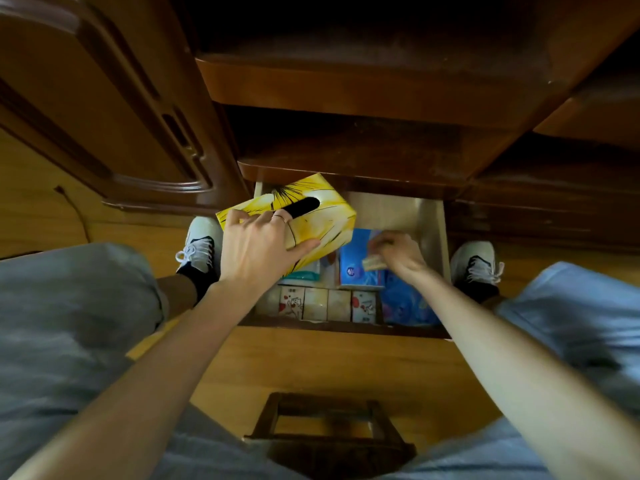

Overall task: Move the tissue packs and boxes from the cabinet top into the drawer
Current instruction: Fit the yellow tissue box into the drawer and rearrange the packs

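Two hands work over the open drawer (434, 233): the left hand (258, 249) has its grip closed around a yellow tissue box (311, 220) above the drawer's left side — the right hand (398, 252) pinches a small pack (372, 262). Packs already crowd the front edge, so the box may jam or tip.

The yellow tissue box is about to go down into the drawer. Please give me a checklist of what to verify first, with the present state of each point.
1. Left hand grips the yellow tissue box firmly, fingers on top and thumb at the side: ok.
2. Drawer pulled open: ok.
3. Free floor at the back right of the drawer: ok.
4. Space directly under the box: cannot tell, the box hides it.
5. Right hand out of the way: not ok, it is inside the drawer holding a small pack over the blue packs.
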